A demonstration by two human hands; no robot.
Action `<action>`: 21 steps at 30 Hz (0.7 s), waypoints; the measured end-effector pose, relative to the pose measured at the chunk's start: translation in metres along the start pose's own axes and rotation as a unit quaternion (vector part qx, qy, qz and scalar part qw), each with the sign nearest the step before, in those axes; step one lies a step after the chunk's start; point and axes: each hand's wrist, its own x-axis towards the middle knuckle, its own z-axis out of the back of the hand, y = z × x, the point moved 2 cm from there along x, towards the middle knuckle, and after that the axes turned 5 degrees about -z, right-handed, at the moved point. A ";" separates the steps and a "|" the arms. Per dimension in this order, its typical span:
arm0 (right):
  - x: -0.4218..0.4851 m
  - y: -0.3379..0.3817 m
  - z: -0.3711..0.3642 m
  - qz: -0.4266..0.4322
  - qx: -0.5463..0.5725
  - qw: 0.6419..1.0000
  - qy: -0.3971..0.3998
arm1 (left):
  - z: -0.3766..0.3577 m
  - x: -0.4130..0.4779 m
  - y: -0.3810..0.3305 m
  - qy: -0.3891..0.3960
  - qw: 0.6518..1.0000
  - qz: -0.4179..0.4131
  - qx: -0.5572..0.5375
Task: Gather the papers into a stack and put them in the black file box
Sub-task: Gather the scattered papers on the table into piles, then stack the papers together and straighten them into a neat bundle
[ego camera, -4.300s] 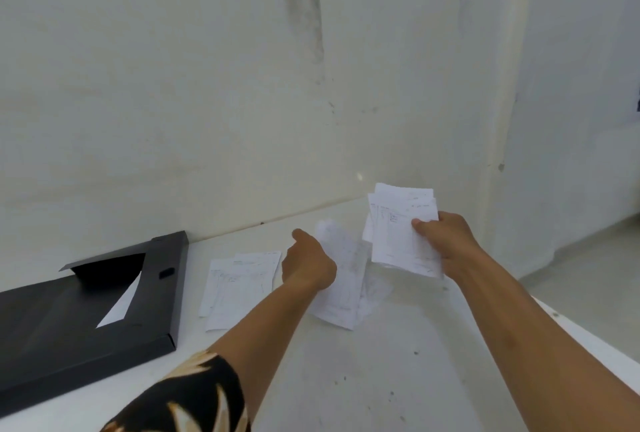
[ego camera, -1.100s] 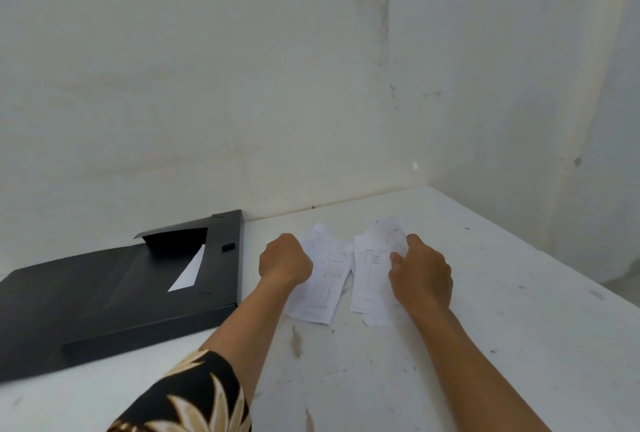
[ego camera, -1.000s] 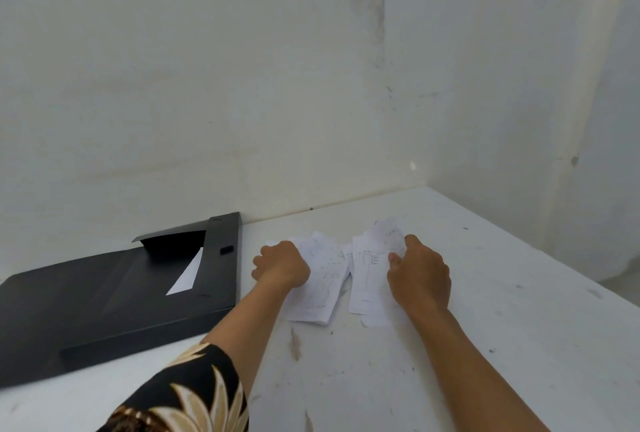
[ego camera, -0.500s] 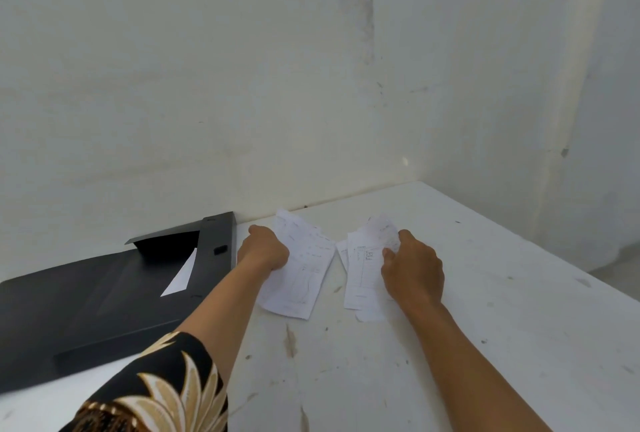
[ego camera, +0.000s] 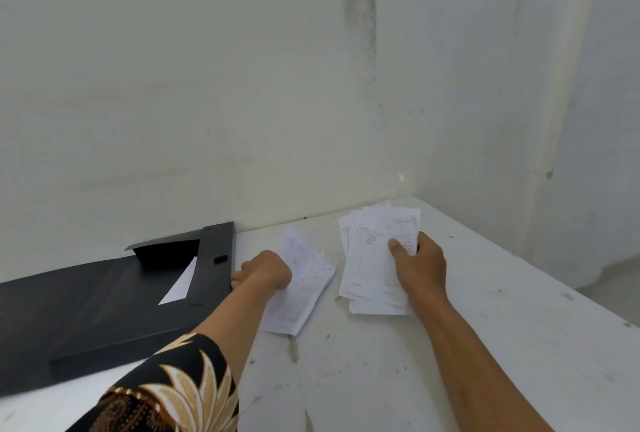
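Two bundles of white printed papers are on the white table. My right hand (ego camera: 417, 267) grips the right bundle (ego camera: 372, 258), thumb on top, its far end lifted and fanned. My left hand (ego camera: 266, 270) is closed on the left bundle (ego camera: 304, 293), which lies flat and slanted, close to the black file box (ego camera: 104, 300). The box lies open at the left against the wall, with one white sheet (ego camera: 180, 284) sticking out of its inner pocket.
The white table (ego camera: 485, 345) is scuffed and ends at a right edge with floor beyond. A pale wall (ego camera: 242, 85) runs directly behind the box and papers. My patterned sleeve (ego camera: 166, 390) fills the lower left.
My left hand has slid its bundle leftward toward the file box. My right hand has raised the far end of its bundle off the table. The two bundles are farther apart.
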 end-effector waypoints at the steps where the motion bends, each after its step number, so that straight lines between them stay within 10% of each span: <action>1: -0.001 0.003 0.001 -0.003 0.020 1.000 0.003 | 0.002 -0.005 0.000 -0.003 1.000 -0.004 -0.003; 11: -0.020 0.041 0.008 0.002 0.106 0.992 0.068 | 0.023 -0.036 -0.011 -0.044 0.984 -0.113 -0.129; 21: -0.054 0.106 -0.001 0.049 0.196 0.965 0.166 | 0.105 -0.081 -0.009 -0.158 0.898 -0.263 -0.316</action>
